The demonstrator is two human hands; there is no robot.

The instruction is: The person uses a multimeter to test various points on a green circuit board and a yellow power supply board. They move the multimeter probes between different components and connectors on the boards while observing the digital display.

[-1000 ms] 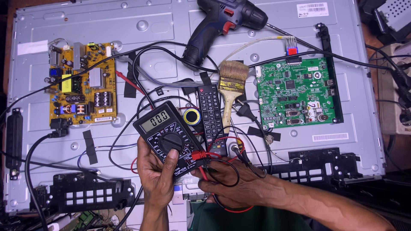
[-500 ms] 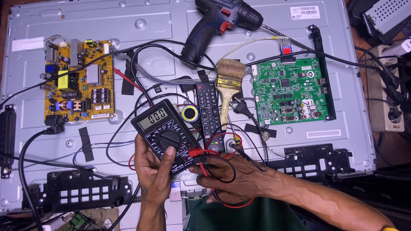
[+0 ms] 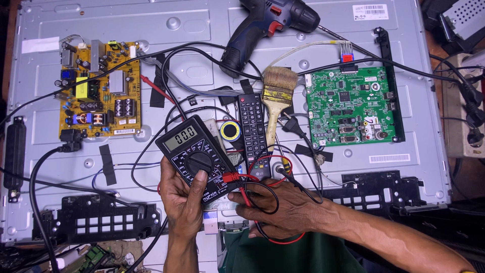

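black multimeter (image 3: 194, 157) sits tilted on the grey metal back panel (image 3: 126, 28) just left of centre, left hand (image 3: 184, 202) wrapped round its lower end, thumb up on the rotary dial. Right hand (image 3: 283, 207) just beside it, fingers curled loosely over the red and black probe leads (image 3: 252, 184) where they plug into the meter's side. Versus half a second and a second ago: grip on both hands unchanged, thumb stays on the dial, display reading looks the same, only the view has shifted slightly. So the meter setup looks in progress, probes not on any board yet

Outward: black remote (image 3: 252, 129) right of the meter, paintbrush (image 3: 277, 98) next to it, tape roll (image 3: 230, 130) between meter and remote, cordless drill (image 3: 268, 25) at top, yellow power board (image 3: 98, 91) left, green main board (image 3: 351, 106) right, power strip (image 3: 462, 111) at right edge

Hard to tell: probe tips hidden under the right hand or in the cable tangle, dial setting too small to make out, right fingertips partly covered by leads, drill top cropped, bottom-left clutter unclear
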